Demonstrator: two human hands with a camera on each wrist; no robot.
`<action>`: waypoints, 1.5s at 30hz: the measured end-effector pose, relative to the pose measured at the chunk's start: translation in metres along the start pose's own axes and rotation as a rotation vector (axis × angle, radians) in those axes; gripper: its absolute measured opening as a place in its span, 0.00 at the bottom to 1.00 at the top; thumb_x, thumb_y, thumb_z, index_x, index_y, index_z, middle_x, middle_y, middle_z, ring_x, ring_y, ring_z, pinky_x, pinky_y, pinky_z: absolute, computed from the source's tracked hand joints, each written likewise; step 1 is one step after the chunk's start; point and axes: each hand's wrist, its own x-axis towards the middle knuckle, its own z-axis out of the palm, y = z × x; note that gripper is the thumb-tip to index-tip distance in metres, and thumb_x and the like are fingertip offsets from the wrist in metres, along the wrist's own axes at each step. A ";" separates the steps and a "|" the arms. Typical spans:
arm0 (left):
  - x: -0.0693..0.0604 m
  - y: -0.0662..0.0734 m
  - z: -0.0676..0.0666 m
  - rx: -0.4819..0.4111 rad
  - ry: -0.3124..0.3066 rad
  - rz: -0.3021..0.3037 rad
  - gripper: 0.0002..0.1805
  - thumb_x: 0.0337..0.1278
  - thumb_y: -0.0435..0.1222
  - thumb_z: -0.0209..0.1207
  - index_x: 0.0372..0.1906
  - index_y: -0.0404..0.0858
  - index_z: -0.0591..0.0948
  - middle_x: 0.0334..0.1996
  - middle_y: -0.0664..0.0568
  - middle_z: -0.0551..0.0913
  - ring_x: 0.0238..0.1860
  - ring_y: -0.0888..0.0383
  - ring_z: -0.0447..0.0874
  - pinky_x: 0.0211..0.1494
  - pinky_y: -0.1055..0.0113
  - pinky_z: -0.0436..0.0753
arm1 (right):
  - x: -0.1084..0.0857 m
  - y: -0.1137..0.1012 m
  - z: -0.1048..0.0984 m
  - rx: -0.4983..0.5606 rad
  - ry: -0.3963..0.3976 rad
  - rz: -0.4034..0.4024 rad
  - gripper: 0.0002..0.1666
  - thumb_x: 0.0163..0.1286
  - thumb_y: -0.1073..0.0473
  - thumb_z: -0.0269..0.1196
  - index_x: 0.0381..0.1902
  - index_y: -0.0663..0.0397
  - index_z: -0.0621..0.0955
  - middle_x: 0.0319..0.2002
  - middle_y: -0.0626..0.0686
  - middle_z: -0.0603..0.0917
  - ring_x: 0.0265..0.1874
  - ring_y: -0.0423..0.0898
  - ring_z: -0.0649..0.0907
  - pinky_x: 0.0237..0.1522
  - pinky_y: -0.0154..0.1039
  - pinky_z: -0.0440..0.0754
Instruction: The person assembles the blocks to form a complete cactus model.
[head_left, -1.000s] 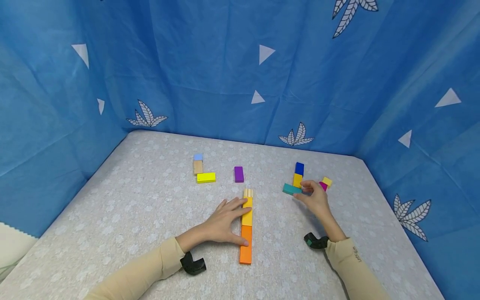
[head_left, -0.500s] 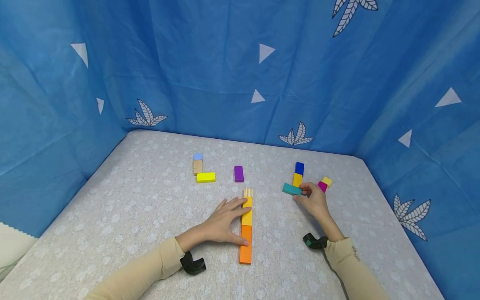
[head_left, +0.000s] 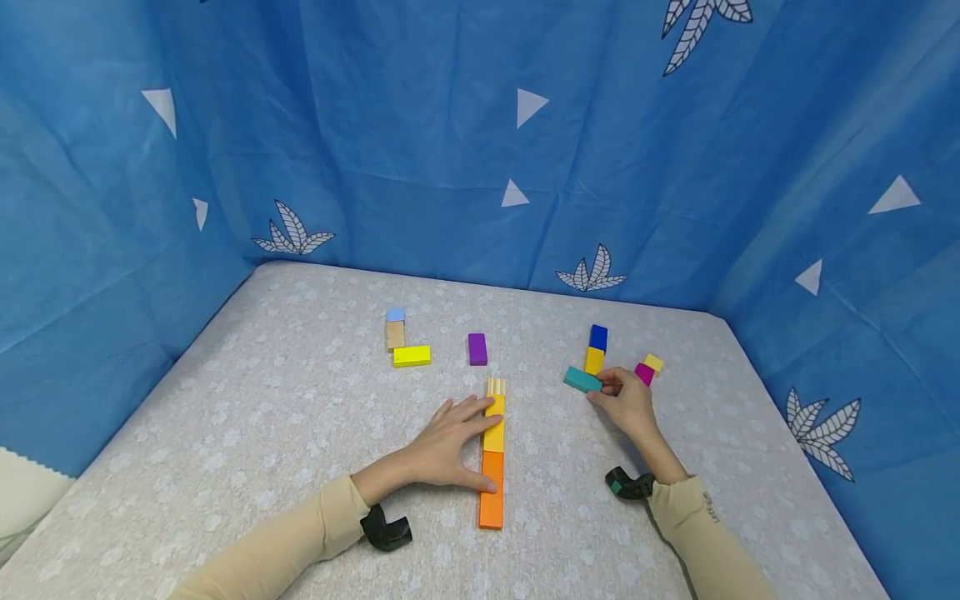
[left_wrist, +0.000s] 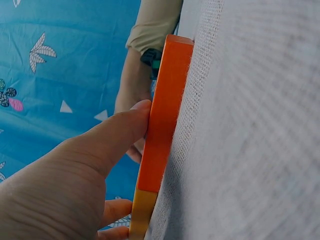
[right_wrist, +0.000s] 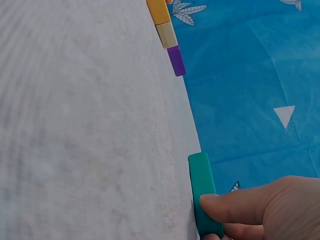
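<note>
My left hand (head_left: 446, 450) lies with spread fingers over a straight row of blocks. Its thumb touches the orange block (head_left: 492, 504), and other fingertips rest on the yellow-orange block (head_left: 493, 440). Beyond these, pale wooden pieces (head_left: 497, 386) continue the row. Off to the right, my right hand (head_left: 628, 406) pinches the right end of a teal block (head_left: 581, 379) between thumb and fingers. That teal block lies crosswise at the near end of a yellow block (head_left: 594, 360), which has a dark blue block (head_left: 597, 337) behind it.
A magenta block (head_left: 644, 373) and a pale yellow block (head_left: 654, 364) lie just right of my right hand. Beyond the row is a purple block (head_left: 477, 349). Further left are a bright yellow block (head_left: 412, 356), a wooden block (head_left: 396, 336) and a light blue block (head_left: 396, 314).
My right hand has shifted slightly left and nearer to me, its fingers still at the teal block's right end. The left hand and its row have stayed put.
</note>
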 end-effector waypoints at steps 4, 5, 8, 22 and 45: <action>0.000 0.000 0.001 0.000 0.000 -0.002 0.53 0.40 0.63 0.70 0.73 0.46 0.66 0.77 0.51 0.55 0.79 0.46 0.46 0.78 0.41 0.41 | 0.001 0.000 0.000 -0.009 0.002 -0.012 0.18 0.58 0.64 0.71 0.45 0.68 0.82 0.40 0.65 0.83 0.35 0.53 0.83 0.33 0.31 0.78; 0.000 0.000 0.001 -0.001 0.000 -0.001 0.53 0.40 0.63 0.70 0.73 0.46 0.66 0.77 0.51 0.55 0.79 0.45 0.46 0.78 0.41 0.41 | 0.001 0.001 0.000 -0.011 0.003 -0.017 0.18 0.58 0.64 0.71 0.44 0.68 0.82 0.40 0.65 0.83 0.35 0.53 0.83 0.33 0.31 0.78; 0.000 0.000 0.000 -0.002 -0.001 0.001 0.53 0.40 0.63 0.69 0.73 0.45 0.66 0.78 0.51 0.55 0.79 0.45 0.46 0.78 0.41 0.41 | 0.001 0.000 0.001 -0.011 0.001 -0.024 0.17 0.58 0.64 0.71 0.44 0.68 0.83 0.39 0.65 0.84 0.34 0.52 0.83 0.32 0.30 0.78; 0.001 -0.001 -0.001 0.012 0.002 0.004 0.53 0.40 0.63 0.69 0.73 0.46 0.66 0.77 0.50 0.55 0.78 0.45 0.47 0.78 0.41 0.41 | -0.017 -0.032 0.018 0.094 -0.139 -0.160 0.16 0.58 0.64 0.72 0.44 0.60 0.83 0.37 0.57 0.82 0.33 0.47 0.80 0.32 0.32 0.79; 0.001 0.000 -0.001 0.002 -0.002 0.000 0.53 0.40 0.63 0.69 0.72 0.45 0.67 0.77 0.51 0.55 0.78 0.44 0.47 0.78 0.40 0.42 | -0.035 -0.051 0.038 0.110 -0.243 -0.286 0.15 0.55 0.67 0.72 0.42 0.59 0.84 0.34 0.52 0.80 0.31 0.42 0.79 0.32 0.31 0.78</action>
